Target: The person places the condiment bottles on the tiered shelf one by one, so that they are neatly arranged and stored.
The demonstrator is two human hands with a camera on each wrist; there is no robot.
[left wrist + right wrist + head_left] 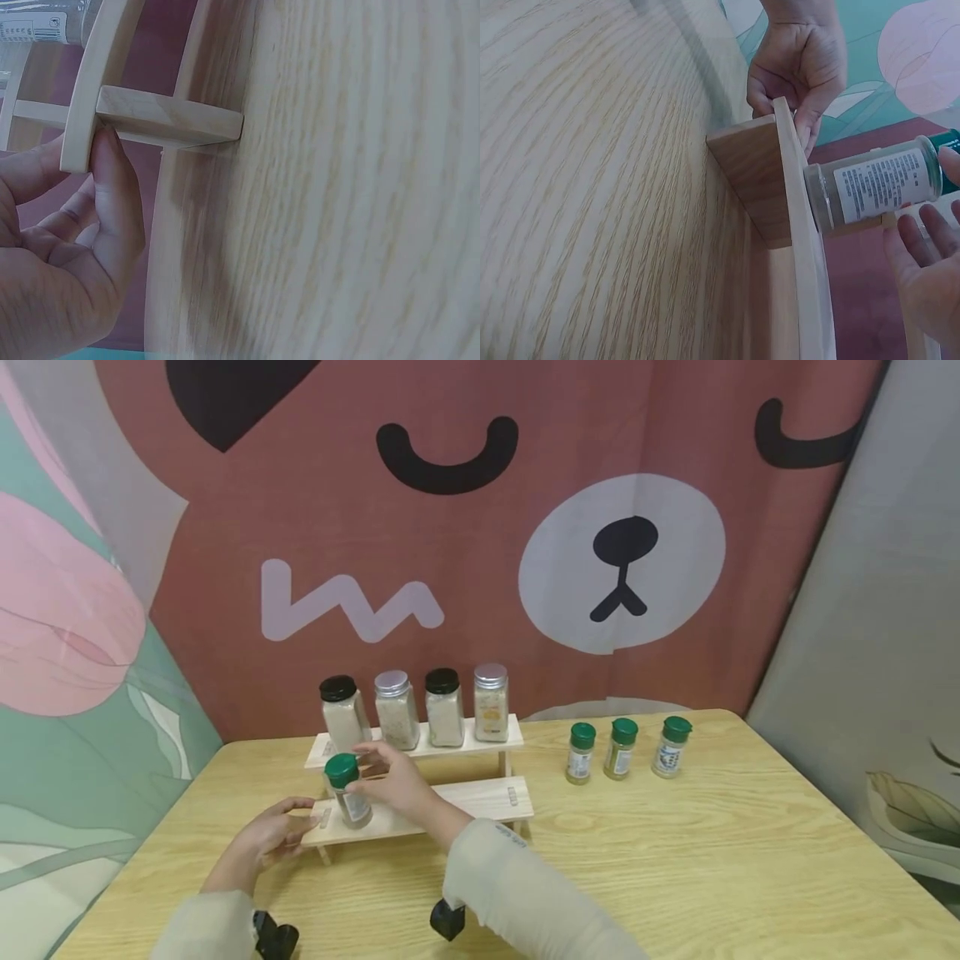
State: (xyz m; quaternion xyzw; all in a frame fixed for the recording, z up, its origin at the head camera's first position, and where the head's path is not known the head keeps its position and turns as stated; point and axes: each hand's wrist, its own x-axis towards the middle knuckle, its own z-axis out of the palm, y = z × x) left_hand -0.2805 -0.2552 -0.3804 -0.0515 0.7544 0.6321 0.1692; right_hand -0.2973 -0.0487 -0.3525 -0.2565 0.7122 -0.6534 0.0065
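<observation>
My right hand (397,785) pinches the green cap of a spice jar (356,806), which stands upright at the left end of the lower tier of a wooden rack (472,797). In the right wrist view the jar's base (821,199) meets the board, with fingers of my right hand (930,277) at its cap. My left hand (273,835) grips the left end of that lower board; in the left wrist view the left hand (75,247) has thumb and fingers on either side of the board's edge (79,142).
On the upper tier stand several larger jars (445,714) with black or silver lids. Three green-capped jars, the nearest to the rack (580,760) among them, stand on the table (675,860) at the right. A printed curtain (337,510) hangs behind.
</observation>
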